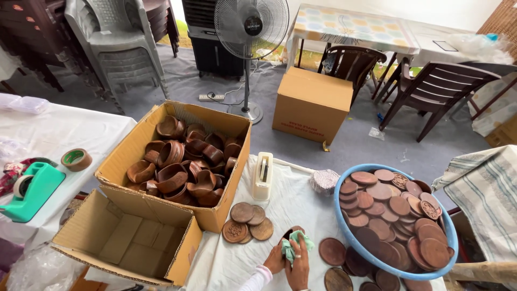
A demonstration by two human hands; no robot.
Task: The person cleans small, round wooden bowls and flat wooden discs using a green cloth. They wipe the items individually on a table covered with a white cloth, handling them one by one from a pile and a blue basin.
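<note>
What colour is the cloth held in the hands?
Light green cloth, pressed by the right hand against a brown bowl; head view.

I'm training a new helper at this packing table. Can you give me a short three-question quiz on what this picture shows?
1. What fills the large open cardboard box?
2. True or false: the blue basin holds flat round wooden lids.
3. The right hand presses which thing onto the small bowl steadied by the left hand? A) tape roll B) green cloth C) brush

Key:
1. Brown wooden bowls.
2. True.
3. B, the green cloth.
</note>
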